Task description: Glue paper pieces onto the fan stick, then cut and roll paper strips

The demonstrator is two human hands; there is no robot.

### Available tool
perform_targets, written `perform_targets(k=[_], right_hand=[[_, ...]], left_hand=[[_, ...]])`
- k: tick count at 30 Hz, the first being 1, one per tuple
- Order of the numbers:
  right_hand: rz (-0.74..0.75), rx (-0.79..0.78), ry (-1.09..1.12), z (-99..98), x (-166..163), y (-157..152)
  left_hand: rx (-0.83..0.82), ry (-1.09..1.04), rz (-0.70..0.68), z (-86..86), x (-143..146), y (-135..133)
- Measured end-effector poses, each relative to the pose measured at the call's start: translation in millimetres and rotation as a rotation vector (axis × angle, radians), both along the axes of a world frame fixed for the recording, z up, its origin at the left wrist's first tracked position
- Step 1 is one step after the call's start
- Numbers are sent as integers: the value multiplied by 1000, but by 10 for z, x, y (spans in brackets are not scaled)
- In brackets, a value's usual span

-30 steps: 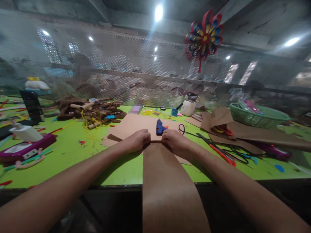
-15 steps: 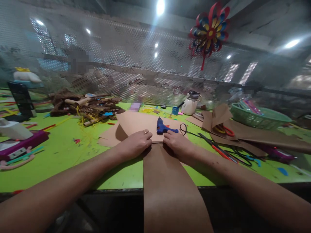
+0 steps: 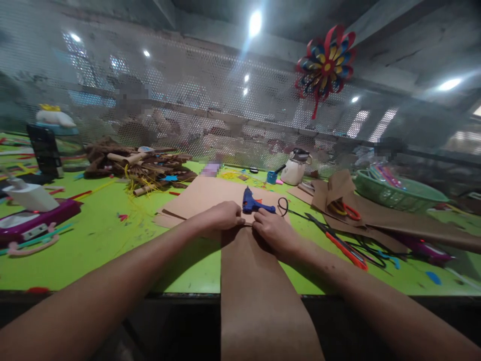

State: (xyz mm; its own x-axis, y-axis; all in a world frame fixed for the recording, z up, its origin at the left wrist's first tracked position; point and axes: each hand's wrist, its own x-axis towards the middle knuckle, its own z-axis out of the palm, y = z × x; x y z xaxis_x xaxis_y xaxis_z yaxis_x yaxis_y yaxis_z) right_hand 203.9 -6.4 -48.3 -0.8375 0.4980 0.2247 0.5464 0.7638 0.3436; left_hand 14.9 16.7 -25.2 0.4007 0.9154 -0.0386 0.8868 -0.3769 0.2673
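1. Head view: your left hand [image 3: 220,218] and right hand [image 3: 276,231] lay side by side on the far end of the brown paper strip [image 3: 255,281], fingers curled down and pressing it — neither hand closed around anything.
2. The strip ran from your hands back over the near edge of the green table [image 3: 112,250].
3. The blue glue gun [image 3: 252,203] lay just beyond your fingertips on a brown sheet [image 3: 205,195]; the red-handled scissors [image 3: 343,244] lay to your right.
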Motion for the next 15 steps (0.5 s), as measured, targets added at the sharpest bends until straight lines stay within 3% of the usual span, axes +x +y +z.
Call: perform_targets(k=[5,8,11,15], right_hand=[[33,34,127,-88,13,23],[73,-57,280,-85,34,17],[89,-313,591,23,89,46],[-14,-853,886,223,150,151]], left_hand=[[-133,-177,-30,-62,-101,-43],[-218,-313,-72,-58,-173,-83],[-281,-469,-89,-9,-204,-138],[-225,-558,-167,86,-187,-178]])
